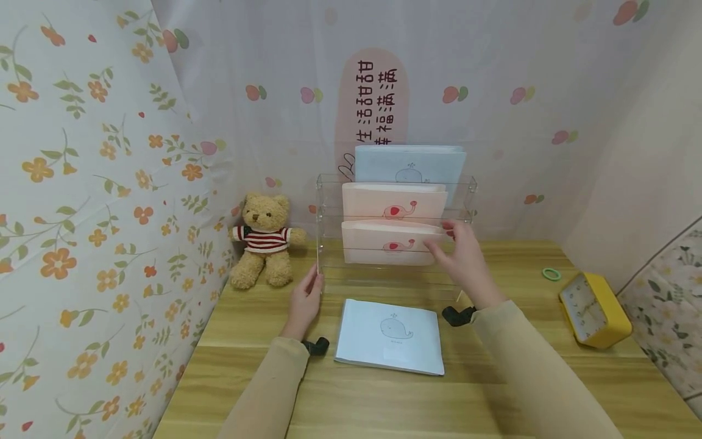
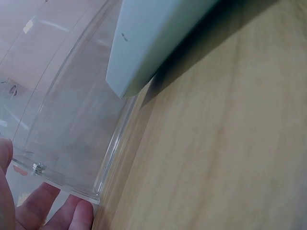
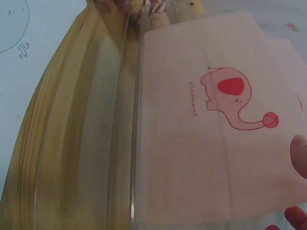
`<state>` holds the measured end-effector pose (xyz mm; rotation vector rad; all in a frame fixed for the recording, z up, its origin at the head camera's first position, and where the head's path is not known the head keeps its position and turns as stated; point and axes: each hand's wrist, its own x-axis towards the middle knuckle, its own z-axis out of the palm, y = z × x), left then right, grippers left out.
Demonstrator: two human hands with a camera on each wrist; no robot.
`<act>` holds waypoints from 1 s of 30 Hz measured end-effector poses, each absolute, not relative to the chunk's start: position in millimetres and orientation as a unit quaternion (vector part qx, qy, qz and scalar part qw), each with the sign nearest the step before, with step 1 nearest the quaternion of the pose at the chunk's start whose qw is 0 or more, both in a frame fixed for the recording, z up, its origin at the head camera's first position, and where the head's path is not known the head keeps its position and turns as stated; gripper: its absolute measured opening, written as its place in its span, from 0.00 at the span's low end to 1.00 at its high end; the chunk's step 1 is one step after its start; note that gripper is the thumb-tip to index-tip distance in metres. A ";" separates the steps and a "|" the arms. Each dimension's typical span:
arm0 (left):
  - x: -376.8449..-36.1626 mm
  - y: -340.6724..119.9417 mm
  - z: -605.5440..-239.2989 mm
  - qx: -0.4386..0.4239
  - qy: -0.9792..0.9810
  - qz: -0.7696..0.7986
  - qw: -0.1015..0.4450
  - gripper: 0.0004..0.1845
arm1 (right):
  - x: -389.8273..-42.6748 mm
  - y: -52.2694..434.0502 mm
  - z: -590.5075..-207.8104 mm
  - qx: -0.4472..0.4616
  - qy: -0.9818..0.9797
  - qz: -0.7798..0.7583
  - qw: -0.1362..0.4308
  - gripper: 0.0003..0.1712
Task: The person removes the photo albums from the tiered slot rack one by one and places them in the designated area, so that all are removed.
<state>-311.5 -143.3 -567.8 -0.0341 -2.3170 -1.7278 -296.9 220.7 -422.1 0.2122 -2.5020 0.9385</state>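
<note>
A clear acrylic rack [image 1: 320, 213] with stepped tiers stands at the back of the table. Two pink booklets with a red elephant sit in it, the front booklet [image 1: 367, 244] low and the other booklet [image 1: 362, 198] behind. My left hand [image 1: 304, 302] grips the rack's left side panel near its bottom; the fingers [image 2: 79, 213] show at its edge. My right hand [image 1: 466, 262] is at the front booklet's right end, thumb [image 3: 299, 155] over its face and other fingertips beside its edge, spread apart. A light blue whale booklet [image 1: 384, 347] lies flat before the rack.
Another light blue booklet [image 1: 378, 161] stands in the rack's rear tier. A teddy bear [image 1: 265, 241] sits left of the rack. To the right are a yellow clock [image 1: 606, 311] and a small green ring [image 1: 551, 274]. Floral cloth [image 1: 99, 213] borders the left side.
</note>
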 end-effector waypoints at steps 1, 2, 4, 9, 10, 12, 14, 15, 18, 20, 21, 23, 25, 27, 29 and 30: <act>-311.8 -143.7 -568.3 -0.012 -0.795 -0.594 0.124 0.25 | -299.5 218.6 -421.6 0.081 -0.910 0.341 0.220 0.39; -312.0 -144.0 -568.4 -0.011 -0.794 -0.595 0.123 0.24 | -301.9 216.4 -421.5 0.083 -0.912 0.339 0.213 0.39; -312.1 -144.4 -568.8 -0.009 -0.795 -0.595 0.121 0.24 | -306.3 211.5 -421.2 0.087 -0.913 0.340 0.208 0.39; -312.4 -144.4 -568.6 -0.011 -0.795 -0.594 0.121 0.23 | -313.3 200.4 -418.7 0.087 -0.913 0.337 0.212 0.37; -312.4 -144.4 -568.5 -0.011 -0.795 -0.594 0.122 0.23 | -314.6 198.5 -418.0 0.091 -0.913 0.335 0.215 0.37; -312.1 -143.9 -568.3 -0.010 -0.795 -0.594 0.122 0.23 | -317.2 195.4 -416.6 0.103 -0.913 0.328 0.221 0.35; -311.5 -143.3 -568.1 -0.009 -0.795 -0.594 0.123 0.24 | -319.4 193.1 -415.5 0.116 -0.912 0.321 0.227 0.34; -311.3 -143.1 -567.9 -0.008 -0.795 -0.594 0.124 0.24 | -320.2 192.0 -415.0 0.120 -0.912 0.318 0.230 0.33; -310.6 -142.4 -566.9 -0.012 -0.793 -0.595 0.126 0.24 | -321.3 189.5 -414.2 0.126 -0.912 0.316 0.229 0.32; -310.4 -142.1 -566.7 -0.013 -0.793 -0.595 0.128 0.24 | -320.8 187.9 -413.6 0.125 -0.913 0.318 0.225 0.31; -310.4 -142.0 -566.4 -0.013 -0.793 -0.596 0.128 0.24 | -320.5 187.2 -413.3 0.123 -0.913 0.320 0.223 0.31; -310.4 -141.9 -566.2 -0.014 -0.792 -0.597 0.128 0.24 | -320.1 186.2 -413.3 0.118 -0.912 0.326 0.218 0.30; -310.4 -141.8 -565.9 -0.013 -0.792 -0.597 0.127 0.24 | -320.3 185.4 -413.5 0.111 -0.911 0.334 0.214 0.29; -310.6 -141.9 -565.4 -0.015 -0.791 -0.598 0.127 0.24 | -321.0 184.8 -414.6 0.098 -0.910 0.344 0.208 0.28; -310.7 -142.0 -565.4 -0.017 -0.791 -0.598 0.128 0.24 | -321.7 184.1 -415.8 0.081 -0.908 0.359 0.201 0.26; -310.5 -142.0 -565.3 -0.018 -0.791 -0.598 0.128 0.24 | -322.3 183.7 -416.4 0.073 -0.906 0.366 0.198 0.25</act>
